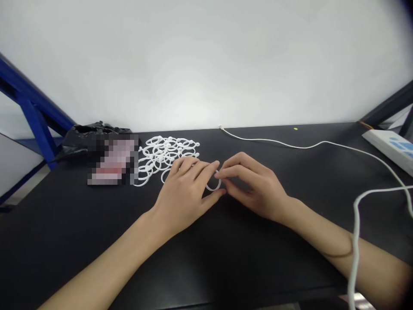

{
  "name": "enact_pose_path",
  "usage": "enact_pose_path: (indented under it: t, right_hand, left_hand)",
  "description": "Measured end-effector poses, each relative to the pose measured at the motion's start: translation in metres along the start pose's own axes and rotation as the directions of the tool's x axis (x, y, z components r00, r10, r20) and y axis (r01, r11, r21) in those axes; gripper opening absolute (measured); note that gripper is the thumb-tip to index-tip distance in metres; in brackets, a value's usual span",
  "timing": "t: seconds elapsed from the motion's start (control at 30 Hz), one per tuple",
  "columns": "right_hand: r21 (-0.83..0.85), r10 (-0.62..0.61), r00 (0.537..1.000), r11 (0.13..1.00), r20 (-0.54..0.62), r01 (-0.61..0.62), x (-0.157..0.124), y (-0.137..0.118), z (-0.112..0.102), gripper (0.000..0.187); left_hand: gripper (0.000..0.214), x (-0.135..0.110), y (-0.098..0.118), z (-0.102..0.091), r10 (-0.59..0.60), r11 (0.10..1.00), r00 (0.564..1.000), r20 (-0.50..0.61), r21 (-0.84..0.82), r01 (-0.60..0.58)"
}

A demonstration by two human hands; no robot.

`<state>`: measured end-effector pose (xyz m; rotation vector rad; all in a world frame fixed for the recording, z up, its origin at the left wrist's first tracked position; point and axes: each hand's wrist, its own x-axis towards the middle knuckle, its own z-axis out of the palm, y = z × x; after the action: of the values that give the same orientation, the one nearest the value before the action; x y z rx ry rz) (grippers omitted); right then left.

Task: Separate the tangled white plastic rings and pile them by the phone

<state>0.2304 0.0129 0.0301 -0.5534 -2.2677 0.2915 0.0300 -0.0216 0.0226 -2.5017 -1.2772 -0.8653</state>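
A thin white plastic ring [213, 189] is between my two hands, its upper left part hidden behind my left fingers. My left hand [189, 187] curls over the ring from the left, index finger above it and thumb below. From the right, my right hand [258, 185] pinches the ring's edge between closed fingertips. Just beyond my left hand lies a heap of similar white rings with small knobs [166, 150], looped over one another. Whether the held ring is joined to the heap is hidden by my left hand.
A black plastic bag [87, 137] and a blurred pinkish object [112, 163] lie at the left on the black table [193, 267]. A white cable [290, 145] crosses the right side, passing over my right forearm. A white box [390, 146] stands far right, before a white wall.
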Motion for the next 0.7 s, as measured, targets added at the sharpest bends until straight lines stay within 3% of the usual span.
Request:
enact_pose_path:
  t: [0.1, 0.33, 0.57, 0.7]
  right_hand:
    - [-0.008, 0.047, 0.998, 0.999, -0.032, -0.047, 0.0, 0.0, 0.0, 0.021]
    - [0.058, 0.15, 0.985, 0.986, 0.085, -0.155, 0.0, 0.003, -0.002, 0.016]
    - [0.066, 0.186, 0.982, 0.98, 0.031, -0.188, 0.001, -0.002, 0.0, 0.009]
    - [0.091, 0.19, 0.979, 0.976, 0.069, -0.196, -0.001, -0.002, 0.005, 0.023]
  left_hand:
    - [0.036, -0.001, 0.001, 0.001, -0.025, 1.0, 1.0, -0.012, 0.007, 0.025]
    - [0.035, 0.0, 0.001, 0.0, -0.038, 0.999, 0.999, -0.017, -0.004, 0.037]
    - [0.034, -0.003, -0.003, 0.0, -0.046, 0.996, 0.998, -0.051, -0.083, 0.042]
    - [0.033, -0.013, -0.01, -0.005, -0.075, 0.991, 0.997, -0.03, -0.113, 0.071]
